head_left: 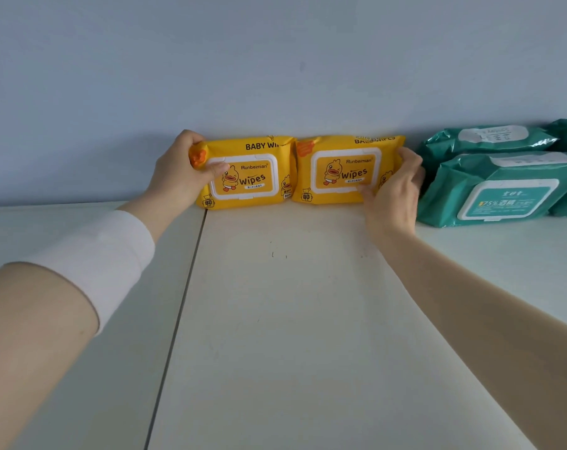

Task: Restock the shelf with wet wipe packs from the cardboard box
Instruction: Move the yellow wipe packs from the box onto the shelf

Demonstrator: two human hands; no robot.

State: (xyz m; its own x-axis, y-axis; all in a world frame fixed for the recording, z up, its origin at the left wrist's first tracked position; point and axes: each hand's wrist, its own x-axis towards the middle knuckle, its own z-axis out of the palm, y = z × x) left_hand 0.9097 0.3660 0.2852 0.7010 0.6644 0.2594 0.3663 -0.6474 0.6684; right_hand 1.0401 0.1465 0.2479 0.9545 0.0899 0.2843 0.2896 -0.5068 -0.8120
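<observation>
Two yellow baby wipe packs stand on edge, side by side against the blue wall at the back of the white shelf (pixel 275 319). My left hand (pixel 178 177) grips the left end of the left yellow pack (pixel 249 177), thumb on its front. My right hand (pixel 392 196) holds the right end of the right yellow pack (pixel 340 172), thumb on the lower front and fingers round the side. The two packs touch each other in the middle. The cardboard box is not in view.
Green wipe packs (pixel 503 193) lie stacked to the right of the yellow ones, close to my right hand, with more behind them (pixel 490 138). A dark seam (pixel 178 319) runs front to back through the shelf top, left of centre.
</observation>
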